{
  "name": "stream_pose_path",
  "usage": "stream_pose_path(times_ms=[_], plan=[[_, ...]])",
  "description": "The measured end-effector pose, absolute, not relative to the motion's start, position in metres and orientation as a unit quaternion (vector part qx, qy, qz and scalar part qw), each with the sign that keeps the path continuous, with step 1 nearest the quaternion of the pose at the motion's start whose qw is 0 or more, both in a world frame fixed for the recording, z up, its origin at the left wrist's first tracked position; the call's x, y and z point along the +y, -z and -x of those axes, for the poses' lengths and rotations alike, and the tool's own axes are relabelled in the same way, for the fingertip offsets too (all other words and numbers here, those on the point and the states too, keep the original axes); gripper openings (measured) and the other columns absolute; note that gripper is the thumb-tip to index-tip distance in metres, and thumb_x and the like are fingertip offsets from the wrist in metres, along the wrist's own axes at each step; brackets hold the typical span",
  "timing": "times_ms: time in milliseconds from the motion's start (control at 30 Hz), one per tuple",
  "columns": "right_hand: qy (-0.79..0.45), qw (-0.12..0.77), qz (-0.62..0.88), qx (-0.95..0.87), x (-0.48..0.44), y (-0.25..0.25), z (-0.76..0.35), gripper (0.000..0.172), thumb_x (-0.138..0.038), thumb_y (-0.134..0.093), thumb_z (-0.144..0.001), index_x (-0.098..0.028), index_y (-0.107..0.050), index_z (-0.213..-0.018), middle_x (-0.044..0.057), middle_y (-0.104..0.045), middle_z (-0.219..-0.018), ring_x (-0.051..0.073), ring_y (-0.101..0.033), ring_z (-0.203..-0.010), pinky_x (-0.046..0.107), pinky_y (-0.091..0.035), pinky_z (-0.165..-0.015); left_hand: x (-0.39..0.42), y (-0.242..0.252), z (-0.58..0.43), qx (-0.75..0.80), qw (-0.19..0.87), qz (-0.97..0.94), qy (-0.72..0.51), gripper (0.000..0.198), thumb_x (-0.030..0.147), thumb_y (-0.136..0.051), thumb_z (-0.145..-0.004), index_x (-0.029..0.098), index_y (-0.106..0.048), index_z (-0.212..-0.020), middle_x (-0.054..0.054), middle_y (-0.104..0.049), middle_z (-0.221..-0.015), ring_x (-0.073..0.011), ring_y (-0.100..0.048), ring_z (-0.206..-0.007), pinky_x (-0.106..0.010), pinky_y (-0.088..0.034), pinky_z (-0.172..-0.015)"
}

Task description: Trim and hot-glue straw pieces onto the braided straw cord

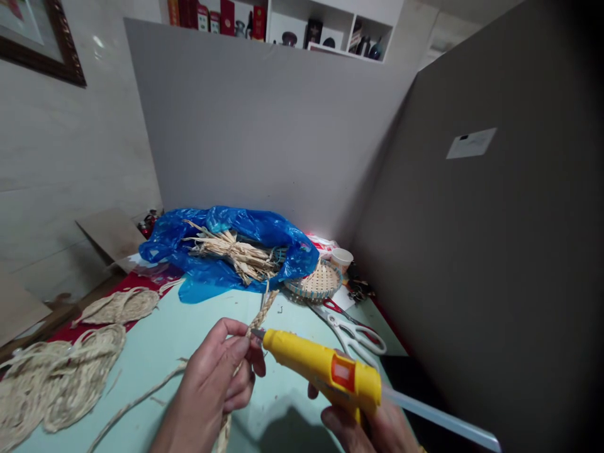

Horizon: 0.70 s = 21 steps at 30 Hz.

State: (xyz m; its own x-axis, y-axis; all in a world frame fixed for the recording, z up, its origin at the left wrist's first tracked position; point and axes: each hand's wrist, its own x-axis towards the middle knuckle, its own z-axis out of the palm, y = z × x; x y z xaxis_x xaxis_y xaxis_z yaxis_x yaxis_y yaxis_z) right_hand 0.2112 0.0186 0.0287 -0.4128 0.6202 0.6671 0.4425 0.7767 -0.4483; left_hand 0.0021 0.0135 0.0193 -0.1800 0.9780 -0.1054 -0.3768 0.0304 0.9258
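Note:
My left hand (221,365) is closed around a braided straw cord (261,314), whose upper end sticks out above the fingers and whose lower part hangs below the palm. In my right hand (353,428) is a yellow glue gun (311,358), gripped by its handle. Its dark nozzle points left and meets the braid, or comes very close to it, beside my left fingertips. A long clear glue stick (438,415) juts from the back of the gun. A thin twisted cord (136,402) runs along the table left of my left wrist.
A blue plastic bag (245,220) with a bundle of dry straw (231,251) lies at the back. Beside it are a woven basket (316,282), a white cup (341,257) and white-handled scissors (353,333). Coiled braids (85,377) lie left. Grey panels (283,126) enclose the table.

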Motion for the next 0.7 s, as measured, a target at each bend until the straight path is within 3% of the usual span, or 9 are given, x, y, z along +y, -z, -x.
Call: stream_pose_path(times_ms=[167,400,567,700], plan=[[-0.074,0.426,0.306,-0.848,0.024,-0.03,-0.209,0.03,-0.043,-0.041,-0.102,-0.023,-0.057,-0.087,0.002,-0.066,-0.074,0.018,-0.067,-0.062,0.026,-0.055,-0.059,0.013,-0.023,-0.003,0.463,0.548,-0.332,-0.612,0.033,0.047,-0.071,-0.079,0.018,-0.056,-0.084,0.001,-0.063,-0.057,-0.002,-0.024,-0.042,-0.015,-0.021,-0.039],[-0.075,0.449,0.293,-0.841,0.03,-0.026,-0.2,0.043,-0.046,-0.028,-0.103,-0.024,-0.06,-0.087,0.001,-0.059,-0.063,0.018,-0.059,-0.056,0.027,-0.053,-0.051,0.012,-0.023,-0.005,0.468,0.551,-0.332,-0.607,0.032,0.047,-0.07,-0.079,0.02,-0.055,-0.085,0.0,-0.064,-0.059,-0.0027,-0.026,-0.042,-0.015,-0.02,-0.039],[-0.081,0.427,0.33,-0.838,0.02,-0.03,-0.203,0.028,-0.042,-0.041,-0.102,-0.023,-0.061,-0.097,0.003,-0.065,-0.074,0.019,-0.064,-0.066,0.026,-0.057,-0.061,0.012,-0.023,-0.005,0.48,0.543,-0.329,-0.605,0.031,0.045,-0.071,-0.079,0.02,-0.055,-0.084,0.002,-0.062,-0.057,-0.0027,-0.025,-0.042,-0.015,-0.021,-0.039],[-0.054,0.439,0.335,-0.832,0.016,-0.029,-0.205,0.025,-0.037,-0.042,-0.102,-0.022,-0.061,-0.096,0.003,-0.065,-0.074,0.018,-0.065,-0.064,0.025,-0.056,-0.058,0.01,-0.026,-0.005,0.488,0.534,-0.334,-0.604,0.029,0.045,-0.07,-0.08,0.021,-0.055,-0.085,0.002,-0.062,-0.058,-0.004,-0.027,-0.044,-0.015,-0.024,-0.04]])
